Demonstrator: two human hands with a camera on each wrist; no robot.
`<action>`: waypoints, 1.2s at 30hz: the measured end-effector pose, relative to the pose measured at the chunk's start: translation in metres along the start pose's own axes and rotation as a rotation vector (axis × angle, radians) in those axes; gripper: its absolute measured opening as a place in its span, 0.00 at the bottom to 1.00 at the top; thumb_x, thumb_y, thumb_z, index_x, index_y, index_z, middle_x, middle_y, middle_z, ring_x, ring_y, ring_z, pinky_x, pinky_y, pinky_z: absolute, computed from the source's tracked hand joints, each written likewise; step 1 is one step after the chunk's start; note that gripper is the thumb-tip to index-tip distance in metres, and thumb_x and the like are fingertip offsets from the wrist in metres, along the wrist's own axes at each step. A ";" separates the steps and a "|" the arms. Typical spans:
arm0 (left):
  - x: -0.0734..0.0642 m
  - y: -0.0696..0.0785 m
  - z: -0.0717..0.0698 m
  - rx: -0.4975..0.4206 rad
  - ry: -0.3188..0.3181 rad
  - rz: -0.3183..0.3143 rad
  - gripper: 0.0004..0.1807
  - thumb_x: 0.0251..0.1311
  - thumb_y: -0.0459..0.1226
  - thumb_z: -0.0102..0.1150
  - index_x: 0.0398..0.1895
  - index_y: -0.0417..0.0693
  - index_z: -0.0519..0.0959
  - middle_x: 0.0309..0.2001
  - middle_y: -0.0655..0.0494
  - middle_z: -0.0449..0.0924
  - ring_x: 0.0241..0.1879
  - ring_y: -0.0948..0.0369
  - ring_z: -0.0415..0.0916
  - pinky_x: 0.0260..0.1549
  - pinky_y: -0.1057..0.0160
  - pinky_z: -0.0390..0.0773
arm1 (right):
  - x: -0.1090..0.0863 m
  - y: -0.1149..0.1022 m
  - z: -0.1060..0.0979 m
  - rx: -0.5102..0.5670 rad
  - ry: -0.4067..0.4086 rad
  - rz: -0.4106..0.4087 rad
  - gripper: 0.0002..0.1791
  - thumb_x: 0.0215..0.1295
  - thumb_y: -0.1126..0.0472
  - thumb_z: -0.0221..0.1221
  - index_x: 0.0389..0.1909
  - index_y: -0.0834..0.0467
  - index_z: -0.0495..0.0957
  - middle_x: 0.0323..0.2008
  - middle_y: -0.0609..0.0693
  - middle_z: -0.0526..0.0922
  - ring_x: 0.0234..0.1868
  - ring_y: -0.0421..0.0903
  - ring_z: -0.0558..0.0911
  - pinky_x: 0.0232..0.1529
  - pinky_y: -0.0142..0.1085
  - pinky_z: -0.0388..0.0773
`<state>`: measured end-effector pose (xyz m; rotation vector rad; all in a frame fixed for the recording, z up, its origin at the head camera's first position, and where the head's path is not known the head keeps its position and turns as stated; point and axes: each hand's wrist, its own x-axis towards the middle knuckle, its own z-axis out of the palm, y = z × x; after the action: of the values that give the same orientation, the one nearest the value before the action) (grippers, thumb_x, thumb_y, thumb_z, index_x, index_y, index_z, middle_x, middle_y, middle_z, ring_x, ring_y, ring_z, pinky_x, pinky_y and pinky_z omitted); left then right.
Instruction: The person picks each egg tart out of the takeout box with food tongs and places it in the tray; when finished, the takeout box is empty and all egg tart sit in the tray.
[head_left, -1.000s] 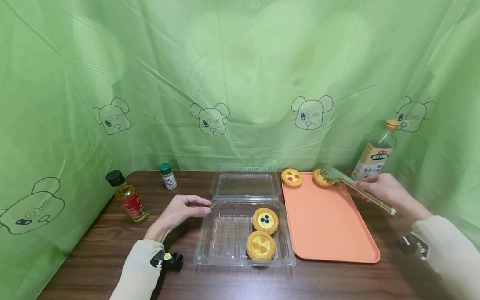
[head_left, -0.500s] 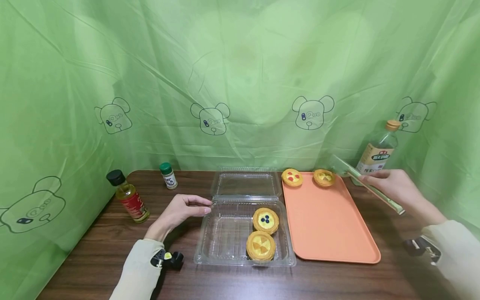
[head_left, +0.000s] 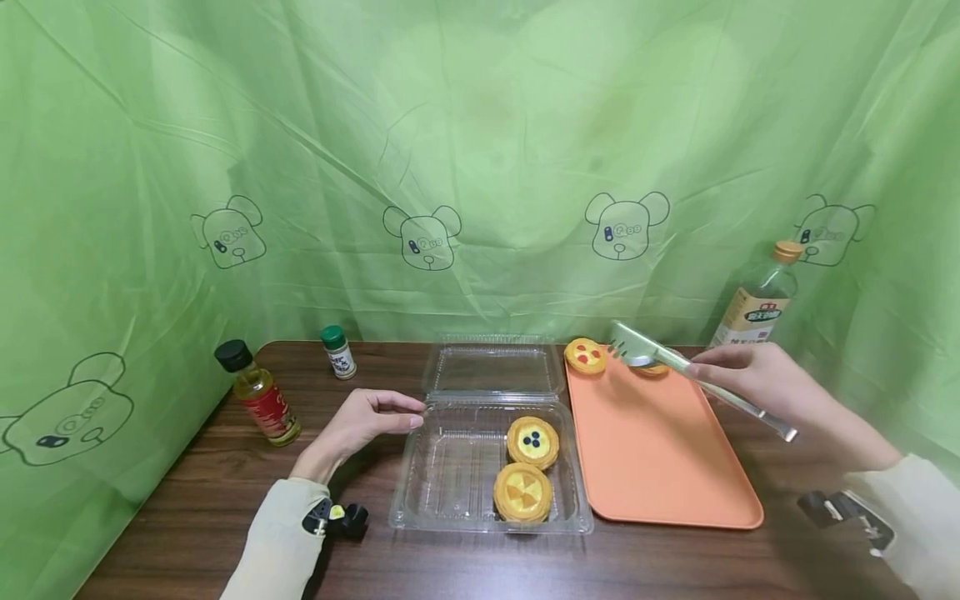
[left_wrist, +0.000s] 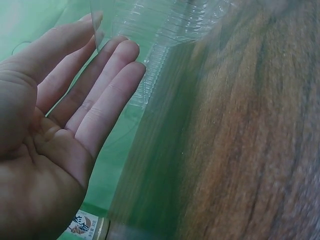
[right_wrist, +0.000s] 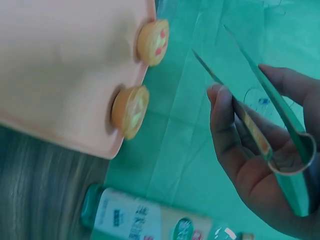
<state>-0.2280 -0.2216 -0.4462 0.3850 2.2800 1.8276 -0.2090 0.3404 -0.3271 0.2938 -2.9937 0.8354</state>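
Note:
My left hand point(head_left: 375, 425) pinches the left rim of the clear plastic box point(head_left: 450, 523) near its hinge, thumb and forefinger at the edge; the other fingers point(left_wrist: 112, 105) stretch out loosely. Two tarts sit in the box's right half, a blueberry-topped tart point(head_left: 533, 442) behind a tart with orange wedges point(head_left: 522, 493). In my right hand point(head_left: 757, 379) are metal tongs point(right_wrist: 280, 105), their jaws apart with nothing between them. The tongs hang over the back of the orange tray point(head_left: 667, 467), partly hiding a wedge-topped tart point(right_wrist: 131, 111). A red-dotted tart point(head_left: 585, 357) lies at the tray's back-left corner.
At the left stand an oil bottle with a black cap point(head_left: 266, 404) and a green-capped shaker point(head_left: 339, 354). A tall glass bottle point(head_left: 757, 312) rises close behind my right hand. The box's open lid point(head_left: 495, 368) lies back toward the green curtain point(head_left: 510, 167).
The tongs first move right, uncovering the wedge-topped tart, then swing back left and over it, their tips now near the red-dotted tart. My left hand, box and tarts stay put.

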 end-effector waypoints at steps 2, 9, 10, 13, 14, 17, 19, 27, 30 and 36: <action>0.000 0.000 0.000 -0.002 -0.002 0.000 0.18 0.61 0.34 0.78 0.51 0.33 0.88 0.46 0.44 0.90 0.41 0.60 0.88 0.45 0.60 0.87 | -0.002 -0.008 0.003 0.008 -0.017 -0.022 0.24 0.74 0.43 0.66 0.57 0.58 0.88 0.45 0.52 0.90 0.44 0.48 0.83 0.39 0.38 0.78; 0.000 -0.001 0.000 0.006 -0.002 -0.004 0.18 0.62 0.34 0.78 0.52 0.33 0.88 0.46 0.43 0.90 0.41 0.60 0.88 0.45 0.61 0.87 | -0.006 -0.035 0.011 0.103 -0.120 -0.061 0.21 0.73 0.47 0.68 0.56 0.58 0.88 0.35 0.47 0.90 0.35 0.45 0.84 0.34 0.37 0.81; 0.000 -0.001 0.000 0.006 -0.003 -0.004 0.18 0.62 0.34 0.78 0.52 0.33 0.88 0.46 0.43 0.90 0.41 0.60 0.88 0.45 0.61 0.87 | -0.007 -0.038 0.012 0.134 -0.144 -0.058 0.21 0.72 0.48 0.69 0.56 0.58 0.88 0.32 0.47 0.89 0.33 0.45 0.84 0.32 0.37 0.81; 0.001 0.000 0.000 0.005 -0.001 -0.007 0.18 0.61 0.34 0.78 0.51 0.34 0.88 0.46 0.45 0.90 0.42 0.59 0.88 0.45 0.60 0.87 | -0.008 -0.048 0.016 0.163 -0.189 -0.087 0.19 0.71 0.49 0.70 0.54 0.57 0.88 0.34 0.46 0.88 0.35 0.45 0.84 0.35 0.36 0.82; 0.001 0.000 0.000 0.006 0.000 -0.007 0.17 0.61 0.35 0.78 0.51 0.35 0.89 0.46 0.45 0.90 0.42 0.59 0.88 0.45 0.60 0.87 | -0.008 -0.051 0.017 0.160 -0.198 -0.103 0.19 0.70 0.50 0.71 0.54 0.57 0.88 0.36 0.45 0.89 0.37 0.44 0.84 0.37 0.36 0.83; 0.000 0.001 0.000 0.010 0.003 -0.009 0.17 0.61 0.35 0.78 0.51 0.36 0.89 0.46 0.46 0.91 0.42 0.58 0.88 0.45 0.60 0.87 | -0.007 -0.060 0.020 0.137 -0.225 -0.150 0.17 0.69 0.50 0.71 0.52 0.55 0.89 0.41 0.44 0.89 0.41 0.44 0.84 0.41 0.36 0.82; 0.001 0.001 -0.001 0.013 0.001 -0.008 0.17 0.62 0.35 0.78 0.51 0.36 0.89 0.46 0.46 0.90 0.42 0.59 0.88 0.45 0.60 0.87 | -0.005 -0.064 0.022 0.137 -0.249 -0.186 0.15 0.69 0.50 0.71 0.51 0.54 0.90 0.43 0.43 0.89 0.41 0.43 0.83 0.41 0.36 0.82; 0.000 0.002 -0.002 0.020 -0.008 0.000 0.17 0.62 0.34 0.77 0.51 0.33 0.88 0.46 0.44 0.90 0.41 0.60 0.88 0.45 0.61 0.87 | -0.003 -0.079 0.031 0.169 -0.360 -0.316 0.10 0.69 0.51 0.72 0.45 0.52 0.90 0.34 0.38 0.88 0.35 0.38 0.84 0.37 0.34 0.82; 0.000 0.002 -0.002 0.022 -0.007 0.002 0.17 0.62 0.34 0.77 0.51 0.34 0.88 0.45 0.44 0.90 0.41 0.60 0.88 0.45 0.62 0.87 | -0.003 -0.085 0.036 0.162 -0.391 -0.359 0.09 0.69 0.51 0.72 0.43 0.50 0.90 0.32 0.38 0.87 0.32 0.38 0.83 0.33 0.33 0.81; 0.001 0.002 -0.002 0.009 -0.012 0.002 0.17 0.62 0.33 0.77 0.51 0.32 0.88 0.45 0.44 0.90 0.41 0.60 0.88 0.45 0.61 0.87 | -0.002 -0.095 0.043 0.140 -0.438 -0.384 0.06 0.67 0.52 0.72 0.41 0.48 0.90 0.29 0.37 0.86 0.31 0.37 0.82 0.32 0.32 0.81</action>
<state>-0.2292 -0.2225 -0.4438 0.3992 2.2814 1.8119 -0.1876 0.2389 -0.3149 1.1513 -3.0789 1.0457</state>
